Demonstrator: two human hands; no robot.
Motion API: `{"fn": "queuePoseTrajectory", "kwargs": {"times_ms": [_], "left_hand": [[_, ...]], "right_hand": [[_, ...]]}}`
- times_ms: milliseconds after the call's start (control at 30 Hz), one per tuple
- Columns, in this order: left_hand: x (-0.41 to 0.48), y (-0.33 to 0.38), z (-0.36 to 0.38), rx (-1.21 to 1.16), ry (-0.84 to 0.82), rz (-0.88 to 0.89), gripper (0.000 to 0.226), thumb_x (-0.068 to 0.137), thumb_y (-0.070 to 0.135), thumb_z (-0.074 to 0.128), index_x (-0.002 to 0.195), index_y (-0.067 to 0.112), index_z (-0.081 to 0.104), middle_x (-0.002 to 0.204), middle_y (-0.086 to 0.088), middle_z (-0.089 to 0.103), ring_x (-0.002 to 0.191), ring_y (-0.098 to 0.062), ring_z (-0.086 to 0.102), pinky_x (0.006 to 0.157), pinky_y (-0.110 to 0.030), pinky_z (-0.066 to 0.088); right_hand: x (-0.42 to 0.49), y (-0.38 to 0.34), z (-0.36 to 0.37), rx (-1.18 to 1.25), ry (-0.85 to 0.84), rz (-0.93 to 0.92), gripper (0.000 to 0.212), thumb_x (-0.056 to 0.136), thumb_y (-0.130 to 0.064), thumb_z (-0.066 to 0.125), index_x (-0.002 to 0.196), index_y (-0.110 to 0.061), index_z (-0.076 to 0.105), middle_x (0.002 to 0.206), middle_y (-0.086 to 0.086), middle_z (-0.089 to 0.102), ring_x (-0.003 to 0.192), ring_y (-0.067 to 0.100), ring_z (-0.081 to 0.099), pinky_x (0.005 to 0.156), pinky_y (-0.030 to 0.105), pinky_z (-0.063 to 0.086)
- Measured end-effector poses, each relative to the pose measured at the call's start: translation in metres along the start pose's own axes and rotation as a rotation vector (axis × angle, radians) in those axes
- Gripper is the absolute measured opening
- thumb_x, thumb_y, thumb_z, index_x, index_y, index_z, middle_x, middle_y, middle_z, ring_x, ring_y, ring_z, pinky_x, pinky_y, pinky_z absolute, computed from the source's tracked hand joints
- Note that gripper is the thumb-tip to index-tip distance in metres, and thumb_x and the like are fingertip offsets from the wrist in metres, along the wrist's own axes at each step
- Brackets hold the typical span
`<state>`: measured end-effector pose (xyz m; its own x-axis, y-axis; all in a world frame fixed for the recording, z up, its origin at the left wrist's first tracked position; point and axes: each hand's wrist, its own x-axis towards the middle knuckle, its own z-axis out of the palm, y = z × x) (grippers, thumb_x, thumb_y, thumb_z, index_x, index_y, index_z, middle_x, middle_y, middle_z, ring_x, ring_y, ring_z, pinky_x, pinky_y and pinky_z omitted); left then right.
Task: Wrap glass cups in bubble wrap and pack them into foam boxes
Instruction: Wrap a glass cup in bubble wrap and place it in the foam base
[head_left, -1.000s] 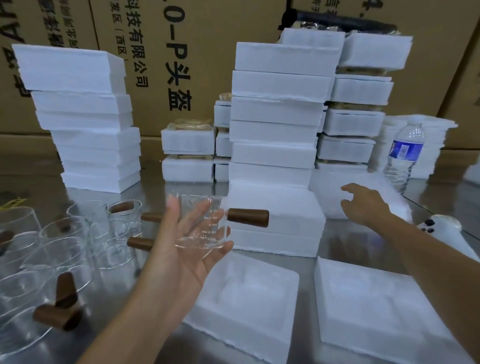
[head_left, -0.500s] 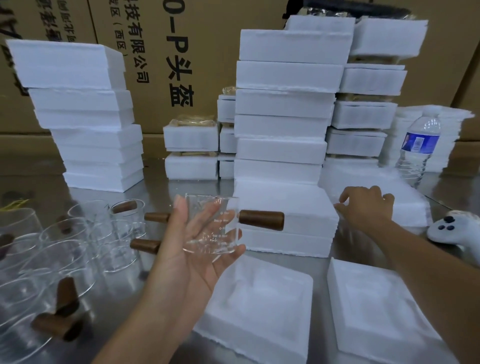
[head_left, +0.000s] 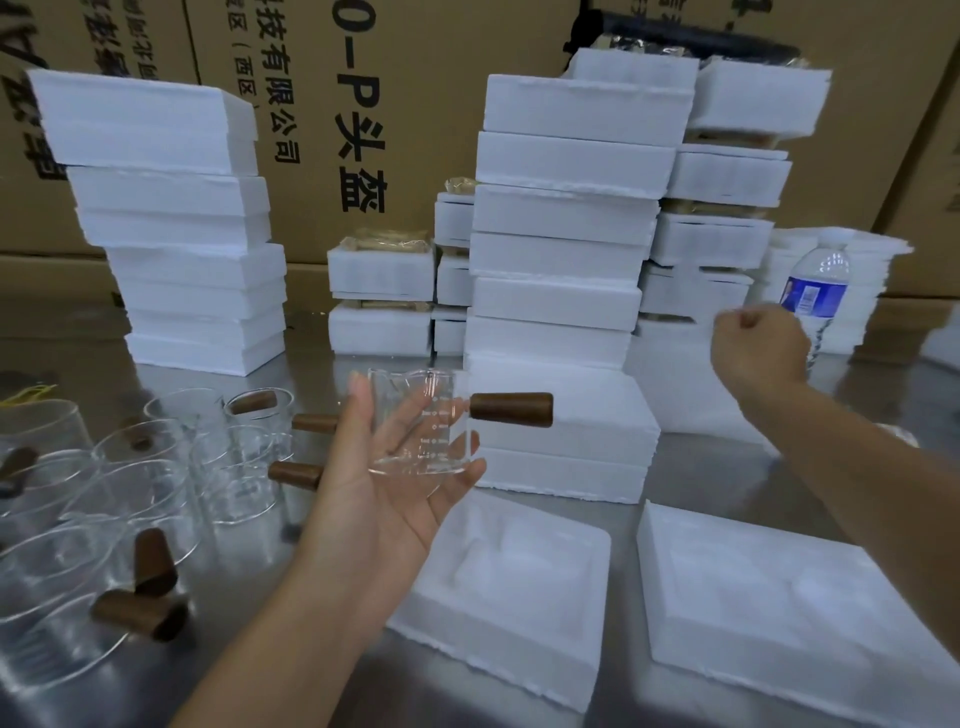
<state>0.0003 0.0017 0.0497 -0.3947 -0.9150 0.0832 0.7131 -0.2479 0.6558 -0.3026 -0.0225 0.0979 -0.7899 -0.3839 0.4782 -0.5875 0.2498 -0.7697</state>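
The left hand cradled a clear glass cup with a brown wooden handle between thumb and fingers, above the open white foam box. The right hand was curled beyond that box; I could not tell whether it gripped anything.

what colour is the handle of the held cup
Dark brown handle on the glass cup; clearest in the head view.

Both bare — left hand and right hand.
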Motion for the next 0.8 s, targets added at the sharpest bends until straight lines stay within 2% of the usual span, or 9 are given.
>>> {"fn": "queuePoseTrajectory", "kwargs": {"times_ms": [100, 200, 267, 300, 400, 500, 567, 700, 800], "left_hand": [[0.000, 0.002, -0.002, -0.045, -0.004, -0.005, 0.059, 0.069, 0.057, 0.060, 0.096, 0.006, 0.074, 0.092, -0.007, 0.072, 0.072, -0.020, 0.068, 0.056, -0.028, 0.056], [-0.001, 0.004, -0.003, -0.087, -0.023, -0.005, 0.055, 0.072, 0.056, 0.059, 0.088, 0.007, 0.078, 0.088, -0.008, 0.072, 0.071, -0.019, 0.069, 0.057, -0.027, 0.057], [-0.002, 0.006, -0.003, -0.122, -0.030, 0.004, 0.051, 0.072, 0.056, 0.058, 0.080, 0.010, 0.079, 0.085, -0.007, 0.072, 0.069, -0.017, 0.069, 0.058, -0.027, 0.057], [-0.003, 0.007, -0.004, -0.145, -0.034, 0.008, 0.049, 0.073, 0.056, 0.058, 0.078, 0.011, 0.079, 0.085, -0.007, 0.072, 0.069, -0.017, 0.069, 0.059, -0.027, 0.057], [-0.004, 0.009, -0.007, -0.244, -0.026, 0.004, 0.048, 0.072, 0.055, 0.060, 0.076, 0.011, 0.079, 0.085, -0.009, 0.072, 0.069, -0.017, 0.069, 0.060, -0.028, 0.058], [-0.005, 0.010, -0.011, -0.314, -0.008, -0.011, 0.050, 0.069, 0.055, 0.062, 0.080, 0.009, 0.078, 0.085, -0.009, 0.071, 0.070, -0.018, 0.068, 0.062, -0.028, 0.059], [-0.004, 0.011, -0.013, -0.360, -0.004, -0.018, 0.055, 0.069, 0.055, 0.064, 0.089, 0.006, 0.076, 0.086, -0.011, 0.069, 0.070, -0.021, 0.068, 0.060, -0.028, 0.059], [-0.002, 0.015, -0.017, -0.420, -0.008, 0.000, 0.073, 0.073, 0.055, 0.064, 0.129, 0.008, 0.055, 0.097, -0.011, 0.064, 0.075, -0.023, 0.066, 0.064, -0.028, 0.059], [0.000, 0.017, -0.021, -0.436, -0.033, 0.011, 0.071, 0.078, 0.055, 0.062, 0.132, 0.010, 0.052, 0.098, -0.011, 0.064, 0.077, -0.022, 0.066, 0.064, -0.028, 0.058]], "right_hand": [[-0.011, -0.032, -0.025, 0.187, 0.067, -0.125, 0.021, 0.098, -0.025, 0.042, 0.094, -0.010, 0.055, 0.094, 0.008, 0.053, 0.093, 0.023, 0.052, 0.091, 0.041, 0.044], [-0.041, -0.060, -0.048, 0.275, 0.067, -0.392, 0.018, 0.099, -0.029, 0.042, 0.093, -0.013, 0.049, 0.099, 0.005, 0.052, 0.091, 0.011, 0.045, 0.079, 0.021, 0.035], [-0.069, -0.074, -0.060, 0.272, 0.022, -0.599, 0.014, 0.098, -0.028, 0.044, 0.092, -0.016, 0.048, 0.098, 0.003, 0.052, 0.090, 0.006, 0.044, 0.075, 0.016, 0.032], [-0.083, -0.078, -0.064, 0.251, -0.002, -0.709, 0.012, 0.097, -0.027, 0.046, 0.091, -0.017, 0.048, 0.096, 0.002, 0.052, 0.089, 0.006, 0.044, 0.077, 0.017, 0.032], [-0.118, -0.082, -0.068, 0.128, -0.076, -0.937, 0.013, 0.092, -0.033, 0.048, 0.084, -0.022, 0.047, 0.089, 0.002, 0.054, 0.088, 0.016, 0.048, 0.084, 0.033, 0.033], [-0.148, -0.079, -0.060, 0.025, -0.240, -0.941, 0.020, 0.089, -0.042, 0.051, 0.077, -0.026, 0.048, 0.081, -0.003, 0.057, 0.081, 0.018, 0.053, 0.086, 0.042, 0.038], [-0.167, -0.072, -0.049, -0.059, -0.393, -0.899, 0.022, 0.089, -0.045, 0.053, 0.075, -0.028, 0.050, 0.079, -0.009, 0.056, 0.079, 0.013, 0.052, 0.091, 0.046, 0.039], [-0.200, -0.058, -0.026, -0.149, -0.624, -0.848, 0.020, 0.087, -0.052, 0.044, 0.077, -0.035, 0.048, 0.084, -0.019, 0.052, 0.082, 0.002, 0.043, 0.101, 0.036, 0.032], [-0.219, -0.051, -0.014, -0.194, -0.700, -0.852, 0.021, 0.090, -0.053, 0.041, 0.083, -0.035, 0.051, 0.091, -0.020, 0.053, 0.089, 0.000, 0.043, 0.109, 0.032, 0.023]]}}
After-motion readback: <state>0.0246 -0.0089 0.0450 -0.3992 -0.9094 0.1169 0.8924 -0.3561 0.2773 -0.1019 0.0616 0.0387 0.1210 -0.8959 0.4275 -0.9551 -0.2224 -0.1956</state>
